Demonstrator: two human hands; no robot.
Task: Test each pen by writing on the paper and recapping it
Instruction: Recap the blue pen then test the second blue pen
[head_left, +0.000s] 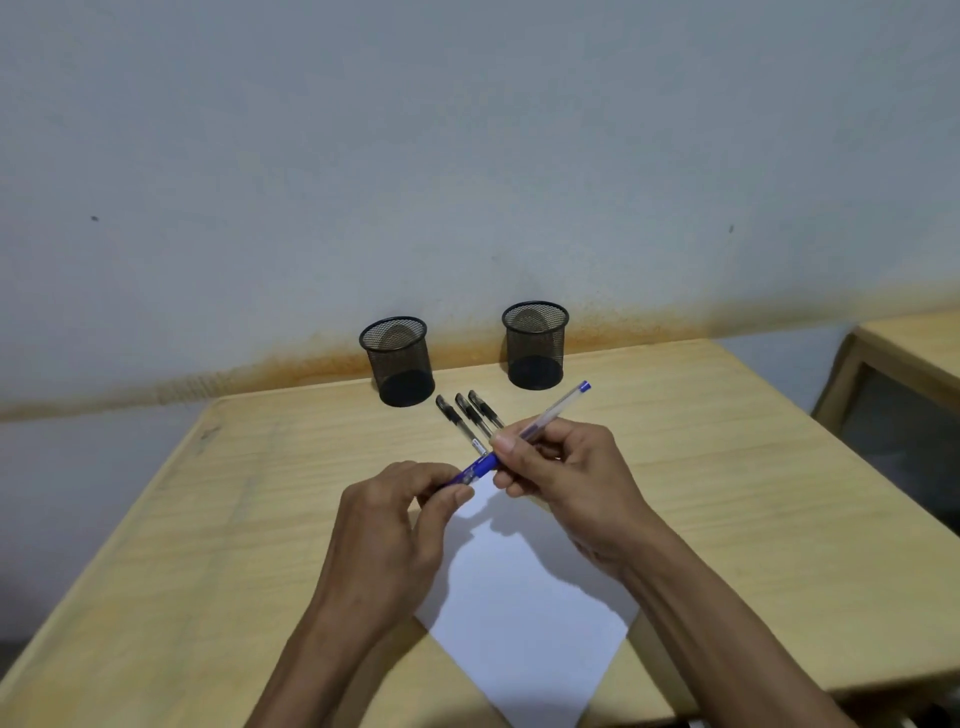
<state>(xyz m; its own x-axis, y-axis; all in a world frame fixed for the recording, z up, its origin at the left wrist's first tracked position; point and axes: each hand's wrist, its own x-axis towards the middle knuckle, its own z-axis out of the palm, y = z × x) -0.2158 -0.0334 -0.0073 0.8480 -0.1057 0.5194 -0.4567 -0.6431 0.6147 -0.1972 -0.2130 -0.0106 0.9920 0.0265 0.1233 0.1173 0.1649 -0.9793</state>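
A blue pen with a clear barrel is held above the table, slanting up to the right. My right hand grips its barrel near the middle. My left hand pinches the blue cap end at the pen's lower left; whether the cap is seated or coming apart I cannot tell. Below both hands lies a white sheet of paper, turned at an angle. Three black-capped pens lie side by side on the table just beyond my hands, partly hidden by my right fingers.
Two black mesh pen cups stand at the back of the wooden table, one to the left and one to the right, against a grey wall. A second table stands at the far right.
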